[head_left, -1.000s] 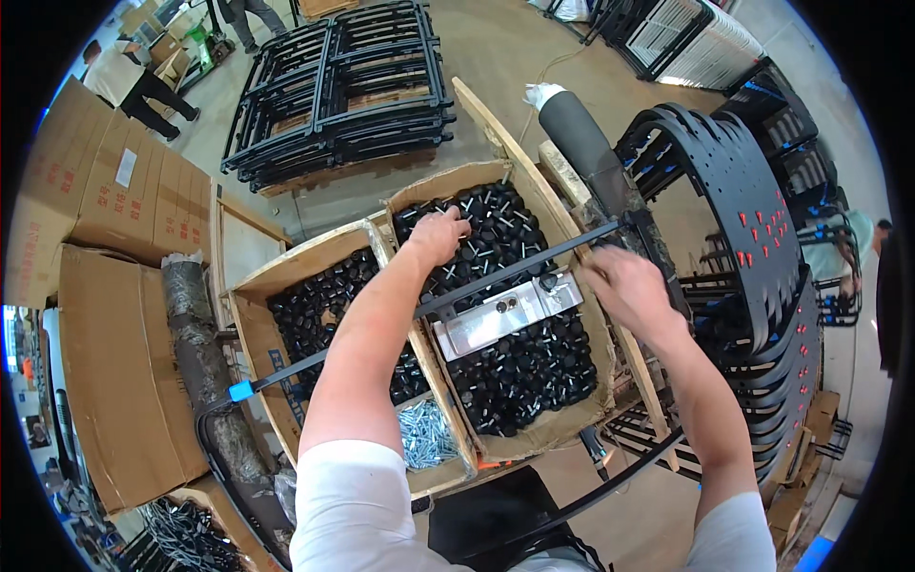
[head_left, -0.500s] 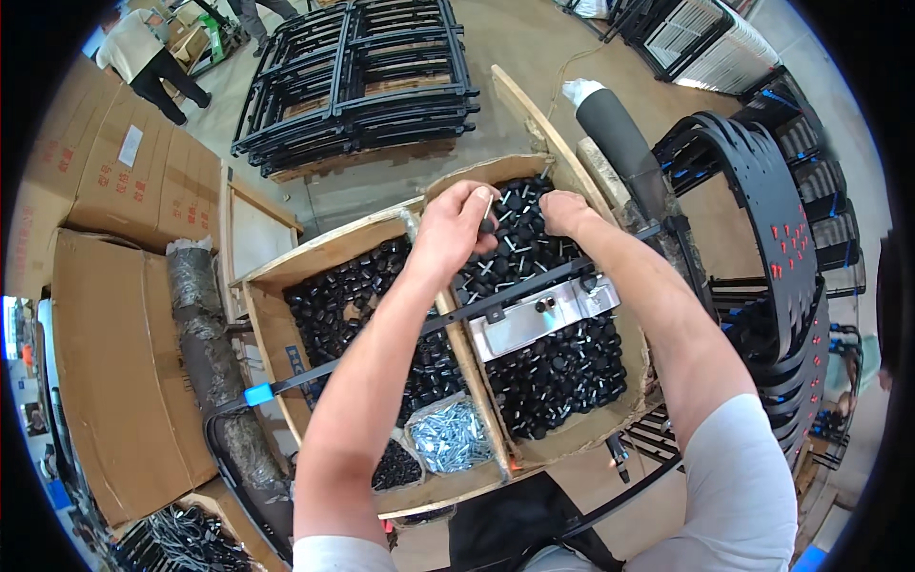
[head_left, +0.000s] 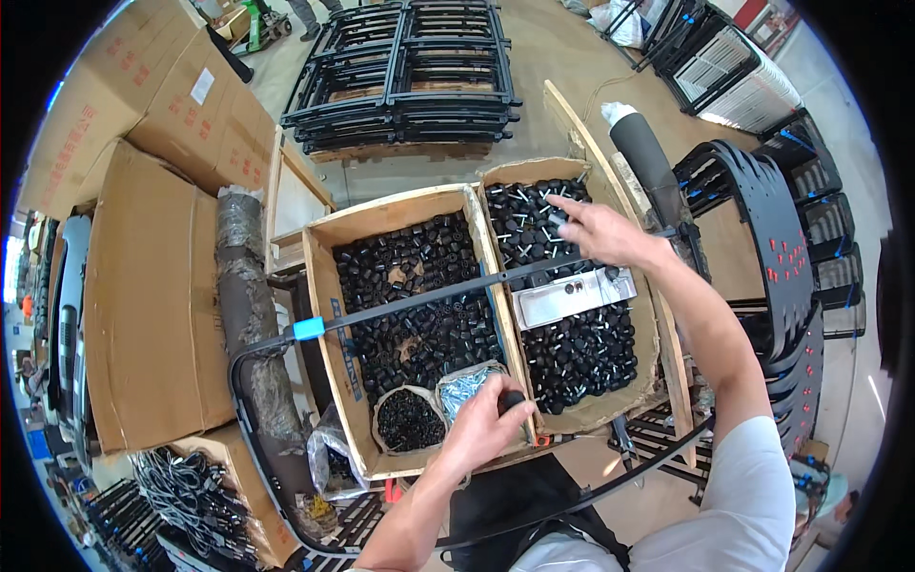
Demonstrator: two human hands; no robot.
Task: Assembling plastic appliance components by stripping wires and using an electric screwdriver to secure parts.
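Observation:
My left hand (head_left: 486,419) is closed on a black screw knob (head_left: 513,401) at the front edge of the wooden box, beside the bag of silver screws (head_left: 464,384). My right hand (head_left: 607,233) is over the far part of the right compartment, index finger stretched out and thumb apart, just above a heap of black screw knobs (head_left: 527,202) with silver stems. Whether its fingertips touch one cannot be made out. A bent black tube frame (head_left: 419,294) lies across the box, under my right wrist. Beside it, a silver metal plate (head_left: 572,297) rests over the knobs.
Black plastic caps (head_left: 419,334) fill the left compartment, with a bag of small black parts (head_left: 410,421) at its front. Cardboard boxes (head_left: 152,315) stand left. Stacked black frames (head_left: 400,86) sit on a pallet ahead; curved black panels (head_left: 777,229) stand right.
My left hand has come back from the far knobs to the box's front edge, holding a knob. My right hand has opened its fingers and shifted slightly. The view has turned.

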